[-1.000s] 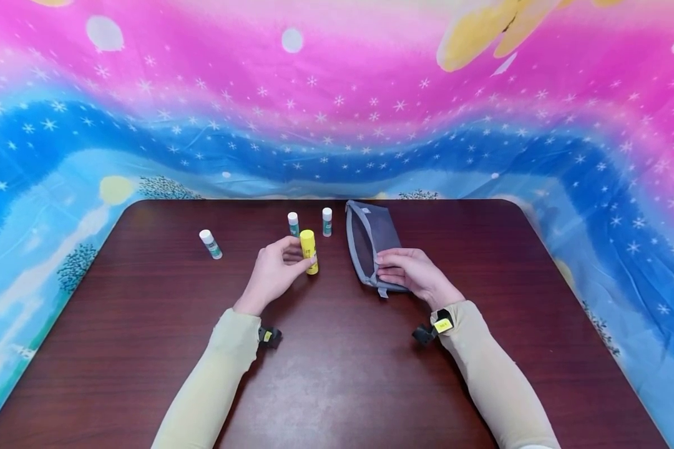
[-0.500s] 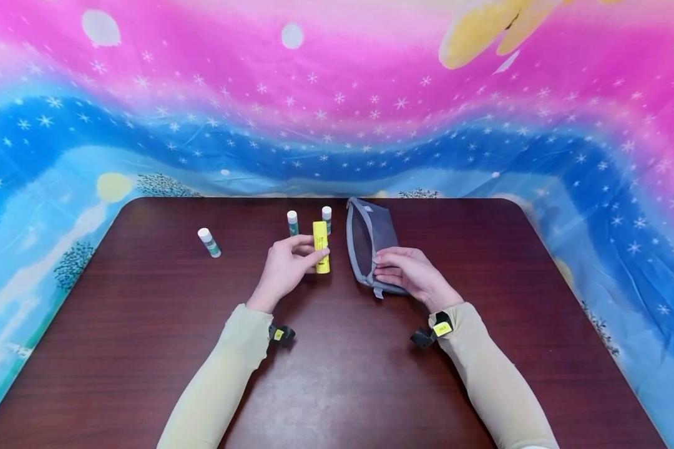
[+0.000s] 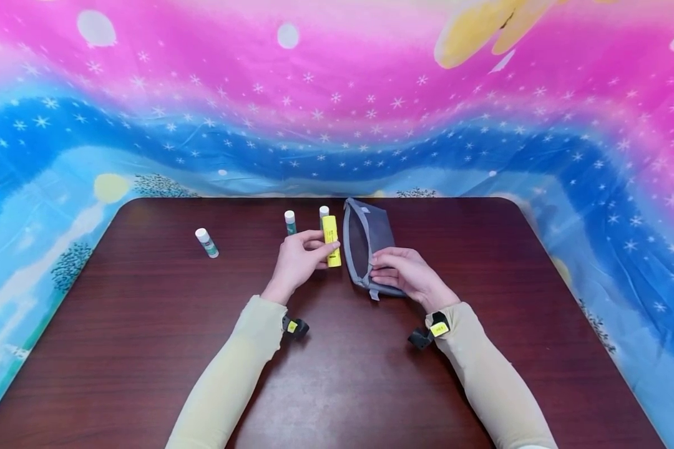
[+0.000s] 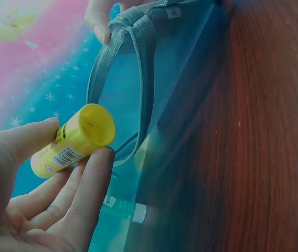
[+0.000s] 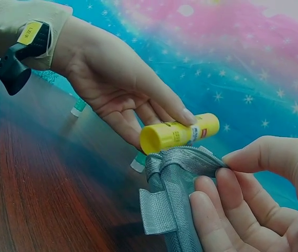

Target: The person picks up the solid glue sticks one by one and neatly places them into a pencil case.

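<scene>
A yellow glue stick [image 3: 331, 242] is pinched between the thumb and fingers of my left hand [image 3: 300, 260], just left of a grey zippered pouch [image 3: 383, 226]. In the left wrist view the glue stick [image 4: 75, 140] shows a barcode and a hollow round end. The pouch's mouth gapes toward the glue stick. My right hand [image 3: 407, 273] pinches the near edge of that mouth; in the right wrist view, its thumb and forefinger grip the zipper edge [image 5: 214, 161]. The glue stick appears outside the pouch.
Behind my left hand stand two white-capped green glue sticks, one [image 3: 290, 222] partly hidden by the hand, the other [image 3: 323, 213] by the yellow stick. Another white-capped glue stick [image 3: 207, 243] is farther left. A printed cloth [image 3: 314, 125] hangs behind the dark wooden table [image 3: 337, 386].
My left hand has carried the yellow glue stick rightward and slightly away from me, closer to the pouch's mouth. My right hand keeps its grip on the pouch edge with little movement.
</scene>
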### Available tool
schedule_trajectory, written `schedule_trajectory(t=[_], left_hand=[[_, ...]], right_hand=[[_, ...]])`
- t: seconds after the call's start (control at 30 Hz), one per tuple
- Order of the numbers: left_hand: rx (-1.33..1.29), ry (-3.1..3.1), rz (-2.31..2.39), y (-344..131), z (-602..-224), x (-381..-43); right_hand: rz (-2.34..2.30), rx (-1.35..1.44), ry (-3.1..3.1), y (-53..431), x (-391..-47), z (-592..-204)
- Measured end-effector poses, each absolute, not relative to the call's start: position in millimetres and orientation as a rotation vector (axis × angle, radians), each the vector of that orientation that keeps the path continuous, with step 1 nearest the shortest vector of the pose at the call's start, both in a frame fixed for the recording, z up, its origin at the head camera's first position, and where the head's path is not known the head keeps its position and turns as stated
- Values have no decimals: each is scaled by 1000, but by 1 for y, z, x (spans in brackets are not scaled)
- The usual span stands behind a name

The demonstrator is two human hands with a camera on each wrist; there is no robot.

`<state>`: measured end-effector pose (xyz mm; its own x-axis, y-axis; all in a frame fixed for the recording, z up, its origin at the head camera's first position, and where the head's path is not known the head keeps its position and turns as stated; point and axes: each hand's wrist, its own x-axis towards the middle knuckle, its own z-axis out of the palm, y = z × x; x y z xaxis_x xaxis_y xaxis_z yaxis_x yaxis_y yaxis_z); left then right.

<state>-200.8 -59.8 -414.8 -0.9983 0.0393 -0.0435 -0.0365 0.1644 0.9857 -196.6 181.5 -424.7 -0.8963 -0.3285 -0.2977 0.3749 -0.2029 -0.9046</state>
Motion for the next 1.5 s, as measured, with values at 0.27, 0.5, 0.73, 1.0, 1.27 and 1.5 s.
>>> schedule_trajectory(t=[0.27, 0.5, 0.73, 1.0, 1.27, 1.5], left_hand=[[-23, 2319, 2018, -53, -419, -203], [-26, 2301, 2025, -50, -420, -205], [-22, 2263, 2042, -49, -421, -206], [-58, 2249, 2058, -46, -425, -209], [-110, 2239, 2045, -39, -426, -215], [-128, 2231, 2033, -35, -426, -222]], right_hand=[[-2094, 54, 1651, 180, -196, -425], [-2052, 52, 1697, 181, -194, -424], [-2044, 68, 1693, 182, -192, -421], [-2029, 55, 1681, 180, -192, -424], [-2027, 39, 1692, 179, -190, -423], [-2025, 34, 1699, 180, -189, -423]])
